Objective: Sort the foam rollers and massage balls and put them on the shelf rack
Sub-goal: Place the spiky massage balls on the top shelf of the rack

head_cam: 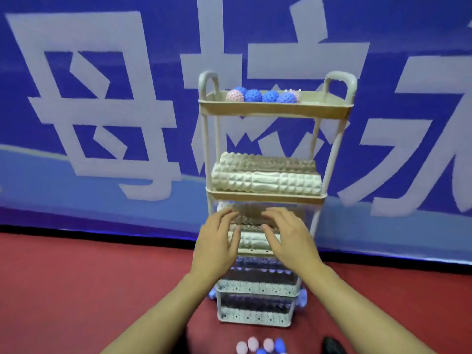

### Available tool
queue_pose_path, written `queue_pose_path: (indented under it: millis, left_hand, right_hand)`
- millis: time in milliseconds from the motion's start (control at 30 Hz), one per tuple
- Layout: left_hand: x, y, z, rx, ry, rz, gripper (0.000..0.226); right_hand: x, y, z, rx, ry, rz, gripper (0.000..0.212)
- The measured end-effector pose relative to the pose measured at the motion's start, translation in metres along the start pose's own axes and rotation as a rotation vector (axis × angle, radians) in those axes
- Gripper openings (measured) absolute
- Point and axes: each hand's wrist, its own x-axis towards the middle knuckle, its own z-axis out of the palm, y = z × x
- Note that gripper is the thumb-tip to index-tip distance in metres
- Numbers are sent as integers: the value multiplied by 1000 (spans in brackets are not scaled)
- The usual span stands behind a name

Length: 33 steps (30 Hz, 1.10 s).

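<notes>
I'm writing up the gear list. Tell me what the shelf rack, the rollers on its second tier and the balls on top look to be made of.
Shelf rack: likely moulded plastic, matt beige, with rounded one-piece handles and thin tray walls.
Rollers: apparently foam, matt cream, with a soft-edged pattern of ridges and bumps.
Balls: probably rubber or soft plastic, blue and pink, covered in small spikes; too small to be sure.

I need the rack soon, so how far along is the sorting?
Mostly done: spiky massage balls sit on the top tray, white foam rollers fill the second. In hand: left hand and right hand are at the third tier's rollers. Left: loose balls on the red floor.
</notes>
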Motion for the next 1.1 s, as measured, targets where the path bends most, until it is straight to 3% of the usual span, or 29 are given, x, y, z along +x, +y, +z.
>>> queue_pose_path:
  millis: [367,533,633,767,867,1033,1100]
  left_hand:
    - [-224,-66,118,24,-587,-270,51]
    - [-286,-95,173,-21,-759,-404,46]
    - [-309,-110,220,-100,-837,-612,48]
    - [-334,-135,279,-156,-923,-832,65]
    - [-344,-158,318,-126,-1005,-781,68]
    - [-343,-199,370,-30,-1119,-508,71]
    - [-341,-207,382,-9,-1143,-491,72]
  right_hand:
    - [-227,55,150,81,-507,536,38]
    - [-305,79,215,114,-687,827,46]
    - [-326,98,253,118,-745,982,52]
    - [-352,133,299,88,-836,1033,58]
    - [-372,160,328,114,-865,1040,60]
    - [-394,184,364,200,-754,1032,66]
    - [-401,187,372,198,-724,1041,65]
